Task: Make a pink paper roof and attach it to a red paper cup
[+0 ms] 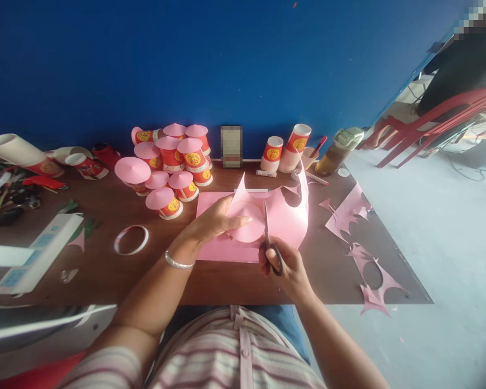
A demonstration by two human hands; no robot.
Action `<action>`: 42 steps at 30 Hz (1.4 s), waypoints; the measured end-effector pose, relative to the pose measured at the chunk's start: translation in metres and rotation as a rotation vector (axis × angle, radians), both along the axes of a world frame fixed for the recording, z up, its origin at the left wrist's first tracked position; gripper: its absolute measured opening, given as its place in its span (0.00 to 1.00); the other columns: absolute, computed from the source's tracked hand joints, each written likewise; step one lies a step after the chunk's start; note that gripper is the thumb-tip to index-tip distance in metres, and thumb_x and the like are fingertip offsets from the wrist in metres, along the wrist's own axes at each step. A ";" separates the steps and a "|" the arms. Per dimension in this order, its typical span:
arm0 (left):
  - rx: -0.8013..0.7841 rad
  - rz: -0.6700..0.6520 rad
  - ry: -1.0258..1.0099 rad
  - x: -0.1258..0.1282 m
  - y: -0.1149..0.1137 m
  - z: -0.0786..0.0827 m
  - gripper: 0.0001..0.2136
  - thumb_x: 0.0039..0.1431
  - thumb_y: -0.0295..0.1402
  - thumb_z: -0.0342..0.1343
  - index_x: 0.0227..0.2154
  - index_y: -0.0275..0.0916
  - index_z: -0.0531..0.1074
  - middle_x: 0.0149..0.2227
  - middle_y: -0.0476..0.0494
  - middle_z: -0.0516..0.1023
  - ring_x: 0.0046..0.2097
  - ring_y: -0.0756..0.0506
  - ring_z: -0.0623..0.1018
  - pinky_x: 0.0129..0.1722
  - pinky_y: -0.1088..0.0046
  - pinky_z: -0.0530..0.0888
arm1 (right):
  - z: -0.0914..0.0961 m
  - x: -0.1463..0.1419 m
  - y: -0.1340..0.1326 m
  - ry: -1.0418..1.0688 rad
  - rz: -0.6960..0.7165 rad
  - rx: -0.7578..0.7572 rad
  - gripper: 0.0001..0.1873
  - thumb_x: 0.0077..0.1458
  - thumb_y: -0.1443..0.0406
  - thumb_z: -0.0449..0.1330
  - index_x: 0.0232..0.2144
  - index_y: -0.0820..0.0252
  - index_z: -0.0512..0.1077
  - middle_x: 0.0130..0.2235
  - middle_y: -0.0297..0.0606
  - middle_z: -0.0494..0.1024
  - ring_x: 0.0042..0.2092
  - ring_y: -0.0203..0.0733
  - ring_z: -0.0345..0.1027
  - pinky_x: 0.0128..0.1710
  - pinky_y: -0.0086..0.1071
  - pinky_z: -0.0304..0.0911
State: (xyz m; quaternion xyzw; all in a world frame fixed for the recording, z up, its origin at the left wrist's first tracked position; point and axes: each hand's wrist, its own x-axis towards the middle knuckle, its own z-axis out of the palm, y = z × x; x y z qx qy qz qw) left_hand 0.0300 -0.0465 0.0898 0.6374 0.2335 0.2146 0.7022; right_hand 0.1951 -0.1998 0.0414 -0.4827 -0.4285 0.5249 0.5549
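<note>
My left hand (218, 219) pinches a sheet of pink paper (283, 216) by its left part, thumb on top. A round outline shows on the paper beside my thumb, and the sheet's right side curls upward with a curved notch cut from it. In my right hand (285, 265) are dark-handled scissors (267, 221), the blades pointing away from me along the right edge of the round part. Whether the blades are apart cannot be made out. Beneath lies a flat pink sheet (214, 254) on the brown table (154, 281).
Several red paper cups with pink cone tops (160, 198) stand at the back left. Plain red cups (272, 154), a glue stick (266, 173) and a jar (338, 154) are at the back right. Paper scraps (372, 275), a tape roll (131, 240) and a power strip (38, 254) lie around.
</note>
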 end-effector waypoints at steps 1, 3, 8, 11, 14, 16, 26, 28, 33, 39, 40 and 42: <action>0.000 0.004 0.006 0.000 0.000 0.000 0.27 0.55 0.41 0.68 0.56 0.36 0.73 0.35 0.45 0.80 0.30 0.50 0.76 0.32 0.75 0.76 | 0.000 0.000 0.000 -0.002 -0.001 -0.005 0.24 0.61 0.44 0.62 0.30 0.59 0.71 0.24 0.32 0.71 0.24 0.34 0.64 0.23 0.29 0.63; -0.001 0.011 0.016 -0.001 0.000 0.001 0.27 0.55 0.42 0.68 0.56 0.36 0.73 0.35 0.45 0.80 0.31 0.49 0.77 0.33 0.74 0.76 | 0.001 0.000 0.000 -0.003 -0.004 -0.015 0.25 0.61 0.43 0.62 0.30 0.59 0.71 0.24 0.32 0.71 0.23 0.34 0.64 0.23 0.29 0.63; -0.016 0.005 -0.014 0.001 0.000 0.003 0.28 0.54 0.42 0.68 0.56 0.36 0.73 0.40 0.41 0.82 0.39 0.45 0.81 0.39 0.71 0.78 | 0.001 0.000 0.001 0.011 0.004 -0.018 0.24 0.61 0.44 0.62 0.31 0.59 0.72 0.24 0.32 0.71 0.23 0.33 0.63 0.22 0.28 0.62; -0.024 0.001 -0.029 0.001 0.000 0.005 0.28 0.53 0.42 0.69 0.55 0.38 0.74 0.44 0.40 0.82 0.44 0.43 0.82 0.44 0.68 0.79 | 0.001 0.001 0.001 0.022 0.010 -0.012 0.23 0.61 0.44 0.63 0.32 0.59 0.72 0.24 0.31 0.71 0.23 0.32 0.63 0.23 0.27 0.61; -0.019 -0.006 -0.024 0.000 0.002 0.006 0.27 0.53 0.41 0.69 0.54 0.39 0.75 0.47 0.40 0.82 0.48 0.40 0.82 0.50 0.65 0.79 | 0.000 0.001 0.001 0.024 0.015 -0.016 0.23 0.61 0.45 0.63 0.32 0.59 0.72 0.24 0.31 0.71 0.24 0.32 0.63 0.23 0.28 0.61; -0.005 -0.013 -0.020 -0.002 0.003 0.007 0.26 0.53 0.40 0.69 0.55 0.39 0.75 0.48 0.39 0.82 0.50 0.40 0.81 0.53 0.64 0.78 | -0.002 0.001 0.001 0.020 0.015 -0.018 0.22 0.61 0.46 0.63 0.32 0.59 0.72 0.25 0.31 0.71 0.24 0.32 0.64 0.23 0.28 0.61; 0.050 -0.038 0.026 -0.004 0.003 0.013 0.27 0.55 0.39 0.67 0.57 0.37 0.75 0.48 0.37 0.83 0.50 0.37 0.81 0.51 0.63 0.79 | 0.001 0.002 -0.001 -0.022 0.010 -0.057 0.23 0.60 0.45 0.63 0.34 0.59 0.74 0.23 0.31 0.70 0.23 0.33 0.63 0.22 0.28 0.61; 0.078 -0.024 0.040 -0.004 0.004 0.013 0.26 0.54 0.40 0.68 0.56 0.37 0.76 0.48 0.37 0.83 0.50 0.36 0.81 0.49 0.63 0.79 | 0.001 0.002 -0.001 -0.021 0.005 -0.069 0.23 0.59 0.45 0.64 0.34 0.59 0.75 0.23 0.31 0.70 0.23 0.33 0.63 0.21 0.28 0.61; 0.116 -0.007 0.052 -0.006 0.004 0.015 0.26 0.54 0.39 0.68 0.56 0.35 0.76 0.49 0.36 0.83 0.52 0.36 0.80 0.51 0.62 0.79 | 0.001 0.003 -0.001 -0.025 0.001 -0.078 0.24 0.58 0.45 0.64 0.35 0.60 0.77 0.22 0.30 0.69 0.23 0.33 0.63 0.21 0.29 0.61; 0.052 -0.060 0.029 -0.006 0.006 0.014 0.27 0.56 0.38 0.66 0.58 0.35 0.74 0.50 0.36 0.82 0.53 0.37 0.80 0.53 0.62 0.78 | -0.002 0.004 -0.003 -0.034 0.007 -0.080 0.27 0.59 0.45 0.64 0.46 0.62 0.78 0.23 0.30 0.69 0.22 0.33 0.63 0.21 0.28 0.59; 0.038 -0.060 0.026 -0.006 0.006 0.013 0.27 0.56 0.38 0.66 0.58 0.35 0.74 0.50 0.36 0.82 0.53 0.37 0.80 0.53 0.63 0.78 | -0.003 0.005 -0.003 -0.041 0.008 -0.078 0.27 0.59 0.45 0.64 0.46 0.62 0.79 0.23 0.30 0.69 0.22 0.33 0.63 0.21 0.28 0.59; 0.022 -0.040 0.037 -0.007 0.007 0.012 0.28 0.55 0.38 0.67 0.57 0.35 0.73 0.52 0.35 0.81 0.55 0.36 0.79 0.53 0.64 0.77 | -0.003 0.005 -0.004 -0.056 0.010 -0.075 0.27 0.59 0.45 0.64 0.46 0.61 0.79 0.22 0.30 0.68 0.22 0.34 0.63 0.21 0.29 0.60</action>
